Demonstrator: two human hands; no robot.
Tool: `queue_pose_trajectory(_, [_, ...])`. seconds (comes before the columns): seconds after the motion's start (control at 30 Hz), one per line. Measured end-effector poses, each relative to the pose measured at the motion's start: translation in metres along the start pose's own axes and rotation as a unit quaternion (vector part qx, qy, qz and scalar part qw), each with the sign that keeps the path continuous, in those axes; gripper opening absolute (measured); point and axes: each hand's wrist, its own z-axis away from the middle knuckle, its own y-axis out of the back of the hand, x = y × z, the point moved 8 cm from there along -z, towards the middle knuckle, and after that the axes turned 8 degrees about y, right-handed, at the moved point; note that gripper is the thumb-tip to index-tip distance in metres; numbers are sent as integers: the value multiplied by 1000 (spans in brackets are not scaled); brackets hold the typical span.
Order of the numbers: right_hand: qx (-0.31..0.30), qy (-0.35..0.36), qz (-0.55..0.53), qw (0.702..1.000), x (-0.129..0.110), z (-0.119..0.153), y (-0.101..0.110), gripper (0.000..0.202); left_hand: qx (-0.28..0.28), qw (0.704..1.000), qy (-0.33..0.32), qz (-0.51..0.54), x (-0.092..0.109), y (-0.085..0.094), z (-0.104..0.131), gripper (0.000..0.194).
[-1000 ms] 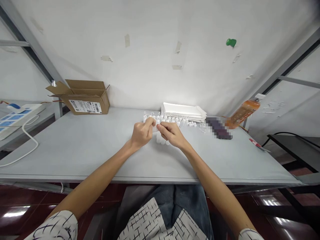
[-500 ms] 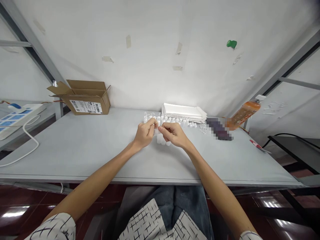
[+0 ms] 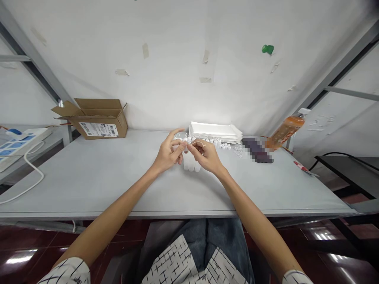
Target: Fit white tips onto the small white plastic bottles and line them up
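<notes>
Over the middle of the grey table [image 3: 118,177], my left hand [image 3: 168,154] has its index finger raised and its thumb pressed near the other fingertips. My right hand [image 3: 205,156] is closed in a pinch on a thin white loop [image 3: 199,143]. The fingertips of both hands almost meet. Several small white pieces [image 3: 192,163] lie just below and between the hands. A row of small white pieces with loops [image 3: 217,142] runs behind them, partly hidden by the fingers. What my left fingertips hold is too small to make out.
A stack of white sheets [image 3: 216,130] lies against the wall. To its right are a blurred dark object [image 3: 257,150] and an orange bottle [image 3: 287,130]. An open cardboard box [image 3: 102,120] stands back left, with a power strip [image 3: 23,144] beyond it.
My left hand has opened somewhat, its index finger lifting up and away. A thin white loop now shows at my right fingers. The view has shifted slightly.
</notes>
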Motion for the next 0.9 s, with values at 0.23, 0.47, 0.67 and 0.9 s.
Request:
queue_pose_trajectory(0.23, [73,-26,-51,996,10,2,10,32,53,995,-48,-69,7,8,-1,27])
queue_pose_trajectory(0.47, [118,-66,-175,975,12,0,21,33,14,993,-45,-107,-1,2,-2,28])
queue_pose_trajectory(0.67, [148,-92,-230,958,15,1,32,28,37,989,-51,-135,0,6,-2,26])
queue_pose_trajectory(0.9, [151,-119,-249,949,24,4,28,26,47,987,-42,-148,1,7,0,23])
